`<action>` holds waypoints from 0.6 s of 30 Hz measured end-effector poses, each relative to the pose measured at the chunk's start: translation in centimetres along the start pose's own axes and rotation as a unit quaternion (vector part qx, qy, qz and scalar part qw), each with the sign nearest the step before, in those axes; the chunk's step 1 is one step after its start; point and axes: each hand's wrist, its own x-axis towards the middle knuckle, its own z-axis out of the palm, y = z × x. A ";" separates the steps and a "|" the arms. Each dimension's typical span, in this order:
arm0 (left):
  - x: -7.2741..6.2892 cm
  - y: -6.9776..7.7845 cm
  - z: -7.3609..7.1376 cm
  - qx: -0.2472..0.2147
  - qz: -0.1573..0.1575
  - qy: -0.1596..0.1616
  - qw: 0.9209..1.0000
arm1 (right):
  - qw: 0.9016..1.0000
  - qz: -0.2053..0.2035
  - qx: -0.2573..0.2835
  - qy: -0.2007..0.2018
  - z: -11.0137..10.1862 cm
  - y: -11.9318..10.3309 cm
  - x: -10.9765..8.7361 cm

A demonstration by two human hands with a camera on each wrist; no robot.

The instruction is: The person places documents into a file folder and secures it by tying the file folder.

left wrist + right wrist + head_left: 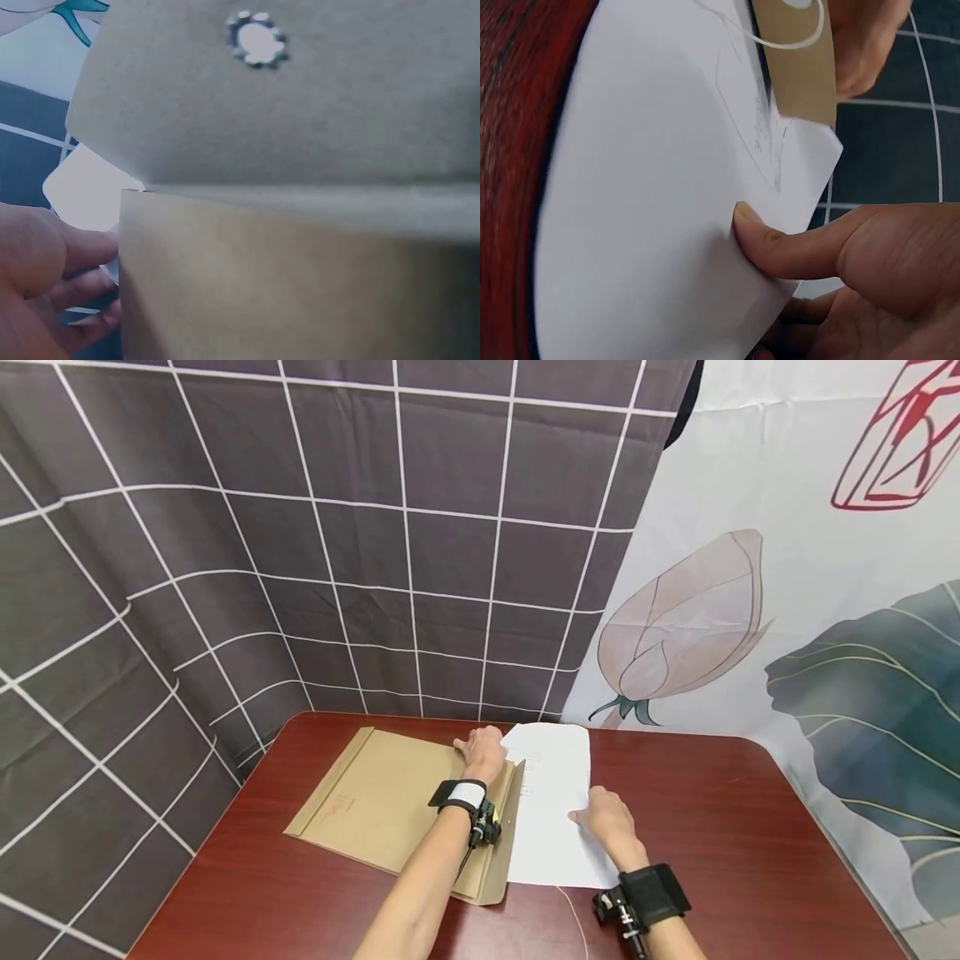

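Note:
A brown kraft document envelope [397,793] lies on the table with its flap [504,852] raised along the right side. My left hand [482,750] grips its far right edge, thumb and fingers at the cardboard's end in the left wrist view. White paper sheets [551,810] lie right beside the flap, partly overlapped by it. My right hand [609,822] pinches their right edge, with the thumb on top and the fingers underneath in the right wrist view. Faint print shows on the paper. A metal eyelet [257,41] sits in the flap.
A thin white string [576,914] trails over the dark red table [720,827] near its front. Behind the table hang a grey gridded cloth [450,552] and a white cloth with a flower print [682,618]. Each wrist wears a strapped camera.

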 end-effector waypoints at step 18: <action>1.4 3.6 -5.7 -0.232 0.139 0.072 0.960 | 0.983 -0.045 0.177 0.017 -3.6 5.8 0.2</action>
